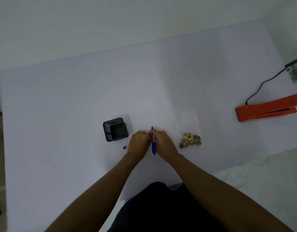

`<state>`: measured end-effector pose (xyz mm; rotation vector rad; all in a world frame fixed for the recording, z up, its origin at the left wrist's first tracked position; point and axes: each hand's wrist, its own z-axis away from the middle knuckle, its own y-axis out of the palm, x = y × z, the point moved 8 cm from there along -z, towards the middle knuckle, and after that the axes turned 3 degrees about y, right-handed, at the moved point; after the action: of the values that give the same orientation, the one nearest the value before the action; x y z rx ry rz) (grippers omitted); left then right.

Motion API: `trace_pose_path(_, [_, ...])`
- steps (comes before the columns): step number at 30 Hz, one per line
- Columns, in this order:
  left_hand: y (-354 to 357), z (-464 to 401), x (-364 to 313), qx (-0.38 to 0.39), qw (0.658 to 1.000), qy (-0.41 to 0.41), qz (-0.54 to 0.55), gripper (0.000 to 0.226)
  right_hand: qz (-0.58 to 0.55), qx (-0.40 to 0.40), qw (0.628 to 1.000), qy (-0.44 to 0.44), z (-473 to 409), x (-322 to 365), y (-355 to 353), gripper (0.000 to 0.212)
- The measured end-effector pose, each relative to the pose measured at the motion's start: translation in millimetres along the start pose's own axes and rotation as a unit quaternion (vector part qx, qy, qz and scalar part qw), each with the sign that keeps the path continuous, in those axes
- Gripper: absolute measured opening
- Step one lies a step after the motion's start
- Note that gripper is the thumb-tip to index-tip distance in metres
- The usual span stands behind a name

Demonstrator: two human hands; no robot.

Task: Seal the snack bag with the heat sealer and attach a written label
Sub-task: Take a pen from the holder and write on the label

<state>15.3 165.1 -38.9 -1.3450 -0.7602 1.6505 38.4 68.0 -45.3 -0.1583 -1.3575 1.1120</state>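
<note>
A blue pen [153, 147] lies along the gap between my two hands at the table's middle. My right hand [162, 142] is closed around the pen's upper part, and its tip pokes out beyond my fingers. My left hand [138, 142] presses down right beside it, fingers curled; whatever lies under it is hidden. A clear snack bag [188, 124] with cookies [190, 140] in its near end lies flat just to the right. The orange heat sealer [268, 110] sits at the far right with its arm raised.
A black mesh pen holder [115, 129] stands left of my hands. A small blue pen cap [124, 147] lies in front of it. The sealer's black cable [263, 84] runs back to the right edge. White table surface [77, 97] surrounds everything.
</note>
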Motion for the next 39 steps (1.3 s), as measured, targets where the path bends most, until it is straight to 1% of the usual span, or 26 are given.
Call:
trace_pose_path(3, [-1.0,1.8,2.9,0.005,1.000,-0.004,0.011,0.019,-0.007,-0.029,1.000,0.002,-3.3,-3.7,-2.8,0.031])
trace_pose_path(6, [-0.6,4.8,12.1,0.002,1.000,-0.011,0.016,0.010,-0.015,-0.039,0.999,0.019,-2.8,-9.7,-7.4,0.030])
trace_pose_path(10, [0.1,8.5,15.6,0.001,1.000,0.017,0.023,0.011,-0.019,-0.059,0.998,-0.007,0.7,-2.7,-9.3,0.026])
trace_pose_path(11, [0.5,9.3,14.3,0.000,0.999,0.029,0.015,0.011,-0.029,-0.072,0.997,-0.002,1.8,-2.4,-10.1,0.022])
trace_pose_path(13, [-0.4,10.5,10.3,-0.003,0.999,0.050,-0.002,0.008,-0.082,-0.123,0.989,0.027,5.6,-1.0,-20.2,0.007])
trace_pose_path(15, [1.2,11.1,5.8,-0.006,0.997,0.070,-0.022,0.012,-0.172,-0.176,0.968,0.055,8.5,4.1,-28.8,0.030])
trace_pose_path(16, [4.2,11.9,3.3,0.000,0.996,0.081,-0.037,0.015,-0.226,-0.182,0.954,0.075,7.7,9.2,-28.2,0.038])
trace_pose_path(17, [7.3,13.0,0.4,0.010,0.995,0.091,-0.051,0.016,-0.273,-0.173,0.942,0.096,5.3,13.9,-23.5,0.043])
trace_pose_path(19, [12.1,15.7,-2.3,0.029,0.993,0.093,-0.068,0.010,-0.316,-0.139,0.927,0.147,2.5,15.2,-4.2,0.044])
trace_pose_path(20, [14.2,17.1,-2.1,0.040,0.993,0.087,-0.067,0.006,-0.325,-0.123,0.923,0.166,2.5,14.2,4.6,0.044])
trace_pose_path(22, [15.4,19.6,-1.5,0.050,0.994,0.071,-0.067,0.006,-0.319,-0.108,0.923,0.184,4.7,7.3,17.5,0.045])
trace_pose_path(25, [13.8,19.3,-1.0,0.058,0.996,0.046,-0.053,0.006,-0.311,-0.109,0.931,0.159,8.6,7.2,19.1,0.038])
trace_pose_path(27, [12.2,18.1,3.5,0.055,0.998,0.022,-0.016,0.012,-0.305,-0.119,0.934,0.141,9.8,5.9,17.2,0.033])
trace_pose_path(29, [10.7,16.7,10.6,0.055,0.997,-0.023,0.040,0.018,-0.296,-0.132,0.937,0.132,11.1,2.7,16.0,0.032])
trace_pose_path(32, [12.7,14.7,26.4,0.054,0.985,-0.114,0.119,0.016,-0.289,-0.133,0.940,0.126,11.5,-0.4,18.6,0.037])
trace_pose_path(33, [14.3,13.7,28.4,0.060,0.981,-0.128,0.131,0.015,-0.289,-0.132,0.940,0.125,11.6,0.8,18.0,0.035])
trace_pose_path(36, [17.9,7.2,27.9,0.082,0.976,-0.127,0.155,0.013,-0.268,-0.149,0.945,0.111,10.6,0.8,14.0,0.028])
trace_pose_path(39, [17.8,3.7,31.9,0.104,0.970,-0.160,0.152,0.017,-0.236,-0.170,0.950,0.113,11.9,-6.8,12.9,0.034])
